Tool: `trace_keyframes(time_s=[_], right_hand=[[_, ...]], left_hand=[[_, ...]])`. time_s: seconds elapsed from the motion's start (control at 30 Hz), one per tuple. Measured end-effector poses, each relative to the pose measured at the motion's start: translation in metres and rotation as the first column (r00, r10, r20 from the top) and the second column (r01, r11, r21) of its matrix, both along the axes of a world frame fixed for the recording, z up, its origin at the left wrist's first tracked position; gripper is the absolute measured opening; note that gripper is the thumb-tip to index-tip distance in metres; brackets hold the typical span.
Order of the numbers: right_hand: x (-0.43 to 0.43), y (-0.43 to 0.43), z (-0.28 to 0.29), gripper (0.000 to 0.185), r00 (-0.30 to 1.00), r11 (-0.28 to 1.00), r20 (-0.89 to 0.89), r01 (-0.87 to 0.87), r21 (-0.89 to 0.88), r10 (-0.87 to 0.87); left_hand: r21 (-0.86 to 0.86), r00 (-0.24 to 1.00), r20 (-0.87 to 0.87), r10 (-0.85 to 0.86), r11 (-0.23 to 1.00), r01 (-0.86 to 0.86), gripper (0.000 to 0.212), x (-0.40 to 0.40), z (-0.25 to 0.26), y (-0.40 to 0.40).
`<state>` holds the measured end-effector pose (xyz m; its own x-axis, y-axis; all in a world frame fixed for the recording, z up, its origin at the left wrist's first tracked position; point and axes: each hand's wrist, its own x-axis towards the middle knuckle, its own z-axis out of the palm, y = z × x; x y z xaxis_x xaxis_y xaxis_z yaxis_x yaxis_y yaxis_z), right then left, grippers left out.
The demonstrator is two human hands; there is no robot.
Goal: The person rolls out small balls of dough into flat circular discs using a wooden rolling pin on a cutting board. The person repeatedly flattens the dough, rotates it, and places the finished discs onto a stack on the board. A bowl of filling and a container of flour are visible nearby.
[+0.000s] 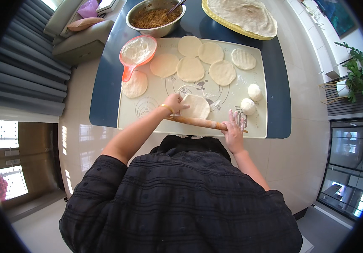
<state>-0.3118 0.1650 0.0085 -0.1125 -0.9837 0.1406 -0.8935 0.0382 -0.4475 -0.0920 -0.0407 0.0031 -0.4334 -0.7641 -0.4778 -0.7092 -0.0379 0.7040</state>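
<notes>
My left hand [175,104] pinches the left edge of a flat dough round [196,107] on the pale silicone mat [131,117]. A wooden rolling pin [197,122] lies just below that round, near the mat's front edge. On the pin's right end rests my right hand [233,130], its fingers spread; whether it grips the pin is unclear. Several rolled dough rounds [190,69] are spread over the upper mat, and a ridged, oval piece [244,59] is at the upper right. Two dough balls [248,106] sit right of my hands.
A red plastic scoop of flour [138,50] stands at the mat's upper left, touching a dough round [134,84]. Behind the mat are a steel bowl of brown filling [156,19] with chopsticks [175,7] and a yellow tray [232,27] bearing a large dough sheet [244,14].
</notes>
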Motion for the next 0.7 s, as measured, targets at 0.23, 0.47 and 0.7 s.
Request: trace_keyframes(time_s=[0.23, 0.47, 0.7], right_hand=[[-0.004, -0.025, -0.021, 0.054, 0.990, 0.990, -0.110, -0.079, 0.118, 0.092], [-0.021, -0.133, -0.019, 0.081, 0.951, 0.981, -0.287, 0.153, 0.115, -0.115], [0.021, -0.044, -0.011, 0.089, 0.948, 0.969, -0.302, -0.021, 0.248, 0.098]], left_hand=[[-0.677, 0.953, 0.293, -0.076, 0.688, 0.262, 0.070, 0.049, -0.004, 0.068], [-0.653, 0.930, 0.340, 0.140, 0.746, 0.127, 0.073, 0.008, -0.030, -0.016], [-0.594, 0.951, 0.284, -0.120, 0.757, 0.273, 0.070, 0.072, -0.022, 0.055]])
